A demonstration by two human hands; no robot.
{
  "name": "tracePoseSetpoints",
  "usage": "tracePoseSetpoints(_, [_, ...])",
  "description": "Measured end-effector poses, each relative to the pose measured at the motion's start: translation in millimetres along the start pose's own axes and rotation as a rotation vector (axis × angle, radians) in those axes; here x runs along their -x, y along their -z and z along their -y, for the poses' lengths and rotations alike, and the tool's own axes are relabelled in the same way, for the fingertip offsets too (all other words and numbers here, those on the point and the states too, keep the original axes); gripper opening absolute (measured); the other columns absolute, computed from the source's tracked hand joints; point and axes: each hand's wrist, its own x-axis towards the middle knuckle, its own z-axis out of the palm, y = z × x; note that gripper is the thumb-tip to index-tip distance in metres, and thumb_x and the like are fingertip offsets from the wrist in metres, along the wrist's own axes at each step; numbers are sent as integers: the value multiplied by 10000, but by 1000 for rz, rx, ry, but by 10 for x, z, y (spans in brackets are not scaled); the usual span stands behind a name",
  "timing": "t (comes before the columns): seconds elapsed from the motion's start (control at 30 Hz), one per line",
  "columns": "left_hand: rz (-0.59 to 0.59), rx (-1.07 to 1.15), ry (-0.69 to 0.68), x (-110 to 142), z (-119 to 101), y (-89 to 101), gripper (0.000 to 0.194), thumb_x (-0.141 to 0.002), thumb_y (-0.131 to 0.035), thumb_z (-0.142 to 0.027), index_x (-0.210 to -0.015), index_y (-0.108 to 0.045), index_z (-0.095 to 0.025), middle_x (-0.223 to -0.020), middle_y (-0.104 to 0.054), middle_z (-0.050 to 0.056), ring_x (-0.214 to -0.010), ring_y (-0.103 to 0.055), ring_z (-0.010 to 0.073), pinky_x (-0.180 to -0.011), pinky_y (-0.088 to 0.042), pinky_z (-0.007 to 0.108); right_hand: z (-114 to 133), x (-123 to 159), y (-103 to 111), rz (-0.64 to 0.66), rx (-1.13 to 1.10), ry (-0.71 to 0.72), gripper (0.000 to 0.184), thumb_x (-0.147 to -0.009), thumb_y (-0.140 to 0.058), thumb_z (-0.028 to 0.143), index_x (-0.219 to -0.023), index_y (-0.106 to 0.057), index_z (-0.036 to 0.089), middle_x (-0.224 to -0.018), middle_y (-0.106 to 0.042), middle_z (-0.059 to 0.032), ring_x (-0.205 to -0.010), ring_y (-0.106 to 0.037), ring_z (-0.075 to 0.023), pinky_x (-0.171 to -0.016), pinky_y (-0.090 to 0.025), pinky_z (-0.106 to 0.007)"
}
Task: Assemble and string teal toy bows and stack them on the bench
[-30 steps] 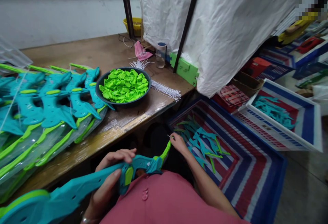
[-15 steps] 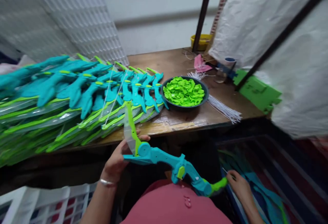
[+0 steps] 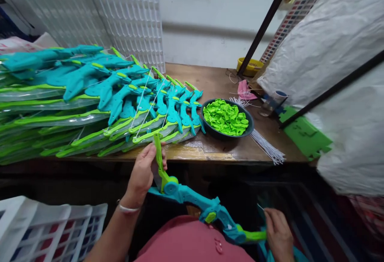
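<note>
A teal and lime-green toy bow (image 3: 195, 196) lies slantwise across the front of my body. My left hand (image 3: 142, 174) is closed around its upper green limb, thumb on the near side and fingertips showing behind. By the tip of the lower green limb, my right hand (image 3: 279, 230) is closed in a pinch on a thin white string (image 3: 260, 207), whose short end sticks up past the fingers. Whether the right fingers also touch the limb tip cannot be made out. On the bench rests a large pile of similar toy bows (image 3: 120, 94), some with white strings.
A dark bowl (image 3: 228, 136) of small lime-green pieces stands on the wooden bench (image 3: 192, 76). Beside it lie a bundle of white strings (image 3: 268, 148), a pink cloth (image 3: 246, 90) and a green foam block (image 3: 306, 132). A white plastic crate (image 3: 57, 226) sits low at left.
My left hand has moved up from the bow's inner joint area to its upper limb. My right hand has come to the lower limb's tip with the string. The view has shifted left.
</note>
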Motion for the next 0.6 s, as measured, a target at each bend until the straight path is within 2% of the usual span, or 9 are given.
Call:
tracePoseSetpoints(0.07, [-22,-27,-38,41,52,-67,448,-855,-721,-576,-945,-686,-139,-668,-602,-6,-494,-567,110,-443,-481,209,549,-233,10,74,-154,114,308,-957,-532,460,-852,-714,235,-855,-690,-89,-784,-705,-249,-739,-571,-371])
tracePoseSetpoints(0.13, [0,-45,-93,84,76,-149,502,-858,-688,-648,-868,-658,-147,-625,-581,-9,-471,-552,113,-438,-466,218,1206,-510,41,129,-301,215,222,-980,-574,377,-913,-733,238,-884,-681,-61,-820,-688,-212,-756,-559,-321])
tracePoseSetpoints(0.23, [132,-6,-219,138,55,-302,536,-836,-691,-690,-781,-618,-161,-608,-551,-10,-480,-537,117,-473,-464,239,2187,-897,158,196,-511,285,133,-980,-616,270,-1040,-728,236,-900,-674,-32,-810,-655,-177,-732,-547,-285])
tracePoseSetpoints(0.33, [289,70,-314,180,-15,-459,592,-811,-675,-742,-678,-577,-174,-543,-488,-17,-453,-474,116,-485,-441,264,2945,-1098,319,195,-685,453,105,-977,-622,178,-939,-706,229,-881,-644,-11,-790,-629,-153,-713,-540,-266])
tracePoseSetpoints(0.4, [377,93,-345,203,-64,-531,632,-803,-639,-786,-632,-565,-182,-501,-457,-13,-441,-449,126,-477,-419,279,3276,-1107,402,210,-725,577,136,-986,-598,128,-948,-685,225,-896,-625,-7,-796,-623,-134,-714,-543,-246])
tracePoseSetpoints(0.47, [428,89,-359,222,-89,-562,659,-791,-607,-824,-620,-573,-189,-496,-468,3,-456,-456,143,-475,-403,292,3477,-1055,440,249,-737,666,148,-997,-573,107,-972,-659,224,-907,-619,-7,-816,-626,-127,-728,-552,-232])
tracePoseSetpoints(0.6, [382,46,-318,219,-12,-520,715,-699,-579,-920,-590,-548,-214,-512,-495,21,-496,-468,173,-508,-435,341,3610,-940,384,317,-773,699,153,-1033,-513,126,-1004,-614,237,-917,-633,-17,-851,-638,-145,-757,-574,-259])
